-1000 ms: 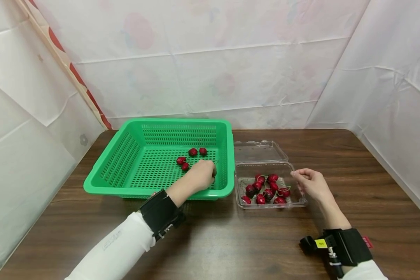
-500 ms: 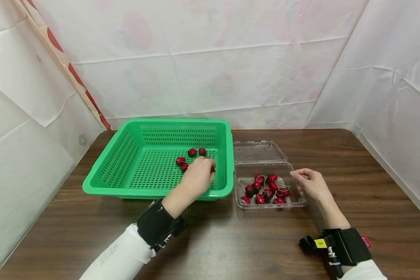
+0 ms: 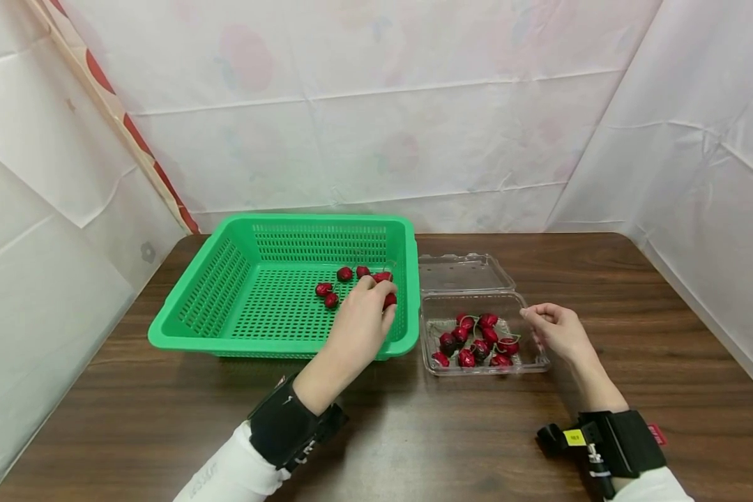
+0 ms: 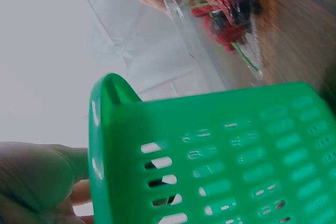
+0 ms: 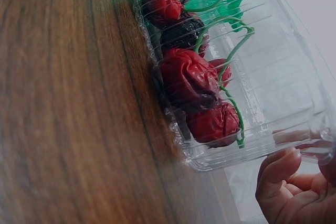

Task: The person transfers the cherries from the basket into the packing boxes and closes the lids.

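Observation:
Inside the green basket, my left hand is bent over the right end. A red cherry shows between its thumb and fingers, and another cherry lies just beyond the fingertips. In the left wrist view the basket wall partly hides the left hand, and its grip cannot be seen there. With thumb and fingers, my right hand pinches the right edge of a clear plastic box. Several wrinkled red cherries with green stems lie in that box.
More cherries lie on the basket floor, left of my left hand. The box's lid is folded back toward the rear. Both containers stand side by side on a brown wooden table, with a white curtain behind.
My left hand has shifted slightly right inside the basket and its thumb now stands apart from the fingers. Two cherries it covered have come into view. The right hand has kept its place.

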`<state>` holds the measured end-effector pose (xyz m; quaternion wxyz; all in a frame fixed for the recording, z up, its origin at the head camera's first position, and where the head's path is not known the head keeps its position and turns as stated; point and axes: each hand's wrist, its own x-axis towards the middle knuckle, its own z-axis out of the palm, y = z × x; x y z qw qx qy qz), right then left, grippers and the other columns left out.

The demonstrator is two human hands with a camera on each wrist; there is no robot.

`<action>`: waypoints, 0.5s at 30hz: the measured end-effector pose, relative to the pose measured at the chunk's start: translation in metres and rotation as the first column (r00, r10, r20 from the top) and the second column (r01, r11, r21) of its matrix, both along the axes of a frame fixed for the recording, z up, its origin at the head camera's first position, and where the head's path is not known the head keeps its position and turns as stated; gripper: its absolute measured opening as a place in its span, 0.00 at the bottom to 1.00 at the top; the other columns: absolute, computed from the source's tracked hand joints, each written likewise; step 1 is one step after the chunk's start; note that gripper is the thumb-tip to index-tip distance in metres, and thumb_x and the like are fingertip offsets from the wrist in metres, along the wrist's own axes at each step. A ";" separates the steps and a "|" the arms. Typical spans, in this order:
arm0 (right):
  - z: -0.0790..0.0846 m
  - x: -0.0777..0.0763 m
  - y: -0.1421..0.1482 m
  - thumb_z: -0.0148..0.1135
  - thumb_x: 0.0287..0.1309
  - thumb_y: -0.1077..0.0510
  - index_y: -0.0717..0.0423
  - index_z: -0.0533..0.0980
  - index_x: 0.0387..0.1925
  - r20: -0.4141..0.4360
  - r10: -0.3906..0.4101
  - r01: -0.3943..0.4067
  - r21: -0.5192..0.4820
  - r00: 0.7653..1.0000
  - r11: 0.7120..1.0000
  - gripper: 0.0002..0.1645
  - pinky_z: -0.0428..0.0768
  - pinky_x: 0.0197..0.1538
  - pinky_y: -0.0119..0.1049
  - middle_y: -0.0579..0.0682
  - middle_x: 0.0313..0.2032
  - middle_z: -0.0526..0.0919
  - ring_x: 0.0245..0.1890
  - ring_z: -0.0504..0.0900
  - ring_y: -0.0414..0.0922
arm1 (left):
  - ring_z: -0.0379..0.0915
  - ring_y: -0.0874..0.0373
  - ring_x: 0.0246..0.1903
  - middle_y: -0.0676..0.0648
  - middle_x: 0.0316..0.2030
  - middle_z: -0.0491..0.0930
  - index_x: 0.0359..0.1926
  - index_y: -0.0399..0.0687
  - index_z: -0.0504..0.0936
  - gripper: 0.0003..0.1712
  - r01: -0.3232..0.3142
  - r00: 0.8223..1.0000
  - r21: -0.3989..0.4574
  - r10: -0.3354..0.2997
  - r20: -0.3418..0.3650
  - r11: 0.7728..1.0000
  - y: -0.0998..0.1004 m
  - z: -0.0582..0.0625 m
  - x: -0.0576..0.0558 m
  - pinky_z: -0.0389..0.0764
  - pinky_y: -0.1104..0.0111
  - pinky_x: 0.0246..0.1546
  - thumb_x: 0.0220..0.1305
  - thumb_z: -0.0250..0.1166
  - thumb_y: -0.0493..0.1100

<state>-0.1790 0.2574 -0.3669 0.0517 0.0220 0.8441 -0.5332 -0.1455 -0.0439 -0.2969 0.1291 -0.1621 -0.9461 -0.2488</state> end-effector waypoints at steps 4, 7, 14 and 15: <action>0.000 0.000 0.000 0.51 0.61 0.52 0.73 0.66 0.41 -0.002 -0.005 0.005 -0.006 1.000 1.000 0.24 0.69 0.19 0.32 0.45 0.16 0.69 0.14 0.67 0.38 | 0.67 0.55 0.28 0.43 0.34 0.72 0.43 0.39 0.78 0.12 0.013 0.998 0.020 -0.012 -0.054 1.000 0.005 0.001 0.004 0.71 0.69 0.26 0.57 0.61 0.36; 0.000 0.001 0.000 0.51 0.61 0.52 0.74 0.66 0.41 -0.008 -0.006 0.006 -0.004 1.000 1.000 0.24 0.69 0.18 0.32 0.45 0.16 0.69 0.14 0.67 0.38 | 0.67 0.55 0.28 0.44 0.34 0.71 0.43 0.39 0.78 0.11 0.029 0.995 0.045 -0.025 -0.096 0.999 0.009 0.001 0.008 0.71 0.69 0.26 0.57 0.61 0.36; 0.000 0.001 -0.001 0.51 0.61 0.52 0.74 0.66 0.41 -0.011 -0.002 0.002 -0.005 1.000 1.000 0.24 0.69 0.18 0.32 0.45 0.16 0.69 0.14 0.67 0.38 | 0.68 0.56 0.29 0.44 0.33 0.71 0.41 0.40 0.78 0.10 0.071 0.981 0.067 -0.058 -0.188 0.995 0.020 0.003 0.015 0.72 0.71 0.26 0.56 0.61 0.36; 0.001 0.001 -0.001 0.51 0.61 0.52 0.74 0.66 0.41 -0.011 -0.002 0.002 -0.005 1.000 1.000 0.24 0.69 0.18 0.32 0.45 0.16 0.69 0.14 0.67 0.38 | 0.69 0.56 0.29 0.44 0.33 0.71 0.41 0.40 0.78 0.10 0.075 0.978 0.066 -0.061 -0.197 0.995 0.021 0.004 0.015 0.72 0.71 0.26 0.56 0.61 0.36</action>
